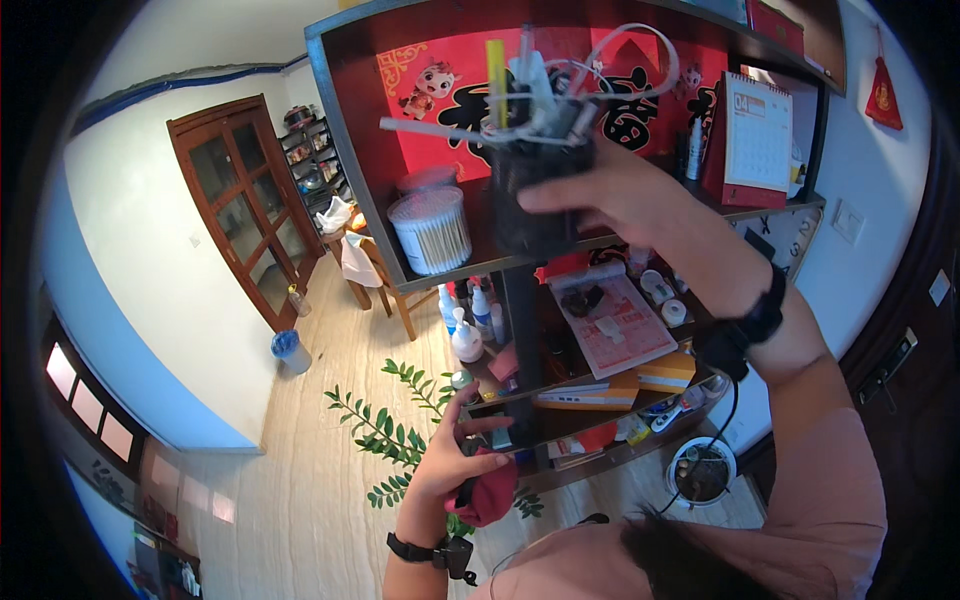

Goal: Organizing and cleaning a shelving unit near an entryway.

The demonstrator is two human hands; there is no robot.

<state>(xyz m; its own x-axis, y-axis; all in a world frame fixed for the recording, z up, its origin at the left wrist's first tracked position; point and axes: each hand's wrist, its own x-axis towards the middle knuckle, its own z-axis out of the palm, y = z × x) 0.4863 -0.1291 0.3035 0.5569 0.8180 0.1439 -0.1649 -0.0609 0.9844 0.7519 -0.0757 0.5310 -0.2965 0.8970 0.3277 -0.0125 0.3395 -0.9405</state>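
Observation:
My right hand [620, 195] grips a black pen holder [530, 205] in front of the upper shelf. Out of its top stick a yellow pen [495, 80], other slim items and a looping white cable [655, 40], partly smeared by motion. Lower down, my left hand [440, 460] has a dark red cloth item [485, 492] between thumb and palm, while the upper fingers stretch toward the lower shelf. What kind of cloth item it is I cannot make out. A round clear tub of cotton swabs [430, 232] stands on the shelf left of the pen holder.
A desk calendar [757, 135] stands on the upper shelf's right side. Beneath it lie a red-printed sheet [612, 325], white bottles [467, 338] and orange-and-white boxes [590, 393]. A leafy plant [385, 440], a white pot [703, 470] and a bin [291, 352] stand on the floor.

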